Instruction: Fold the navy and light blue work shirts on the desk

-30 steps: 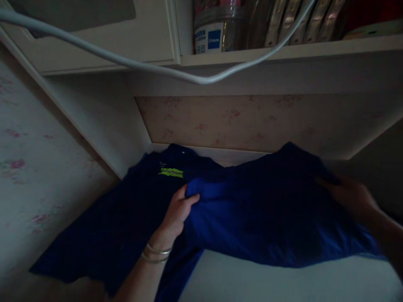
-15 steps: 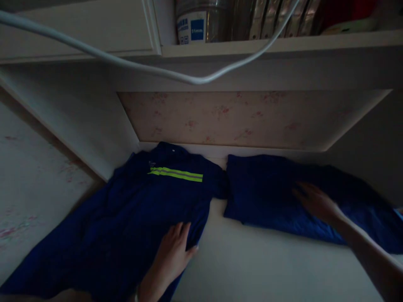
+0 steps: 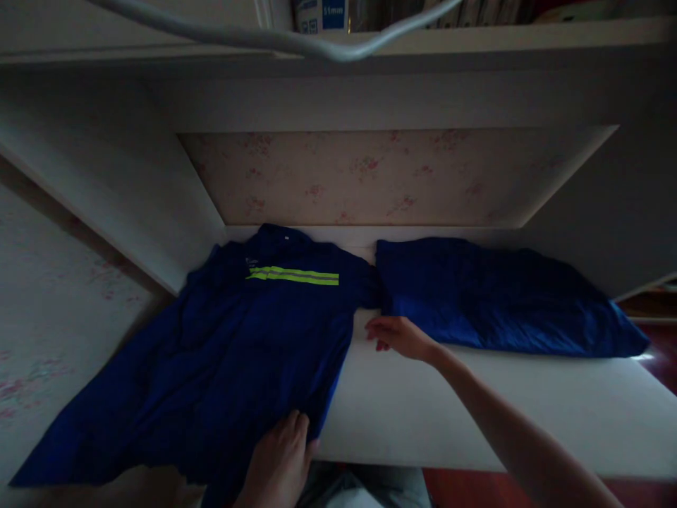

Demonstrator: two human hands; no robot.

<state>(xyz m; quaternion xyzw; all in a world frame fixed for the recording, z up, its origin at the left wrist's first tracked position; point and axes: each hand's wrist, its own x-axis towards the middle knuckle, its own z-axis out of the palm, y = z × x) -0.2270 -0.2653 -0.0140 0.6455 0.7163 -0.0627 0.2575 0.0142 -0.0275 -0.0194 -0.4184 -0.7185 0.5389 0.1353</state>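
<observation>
A dark blue work shirt (image 3: 248, 331) with a yellow-green reflective strip (image 3: 301, 276) lies spread on the white tabletop (image 3: 465, 409), collar at the back. At its lower right side, my left hand (image 3: 280, 451) has its fingers bent over the cloth and its thumb at the edge, closed on the shirt. My right hand (image 3: 399, 337) is over the tabletop just in front of the shirt's sleeve, fingers loosely bent and apart, nothing visible in them. Right of the sleeve lies a folded blue garment (image 3: 491, 303), its kind unclear, meeting the sleeve end.
A white cable (image 3: 338, 51) hangs across the top, in front of a shelf (image 3: 476, 35) with a labelled container (image 3: 333, 14). Panels (image 3: 121, 162) enclose the desk at left and right. Flowered wallpaper (image 3: 364, 183) covers the back. Red floor (image 3: 465, 487) shows beyond the front edge.
My right hand has left the folded garment and moved left toward the shirt's sleeve. My left hand has shifted down along the shirt's side, fingers now more bent. The view has tilted downward.
</observation>
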